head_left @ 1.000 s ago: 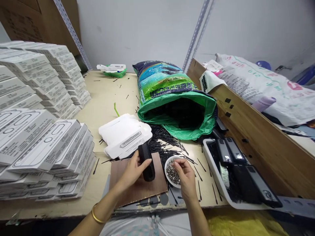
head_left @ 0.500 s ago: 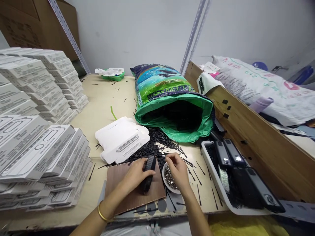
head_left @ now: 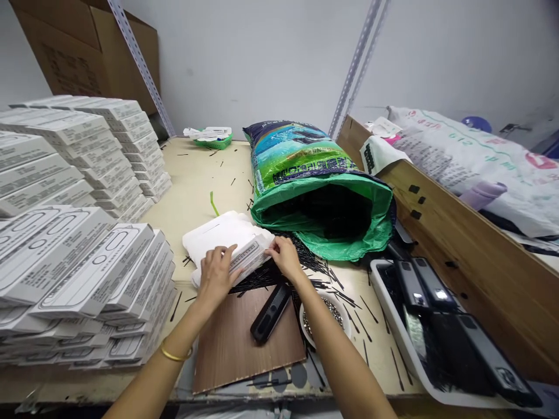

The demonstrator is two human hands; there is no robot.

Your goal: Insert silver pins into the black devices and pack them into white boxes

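A white folded-flat carton (head_left: 251, 259) with a printed picture is held up at its printed side, over a pile of similar flat cartons (head_left: 218, 231). My left hand (head_left: 217, 273) grips its near left part, thumb along the lower edge. My right hand (head_left: 283, 256) pinches its right end between thumb and fingers. Just below the hands, a black elongated handheld device (head_left: 271, 314) lies untouched on a brown wood-grain board (head_left: 244, 343). Partly behind my right forearm stands a white bowl of small metal pieces (head_left: 334, 311).
Stacks of printed white boxes (head_left: 87, 256) rise at the left. An open green-rimmed sack (head_left: 323, 192) lies behind, with thin black sticks (head_left: 318, 262) scattered before it. A white tray (head_left: 395, 337) of black devices sits at the right, beside a wooden plank (head_left: 471, 250).
My left hand has let go of the black device, which now lies on the board. My right hand has left the bowl. Both hands have moved forward onto the carton.
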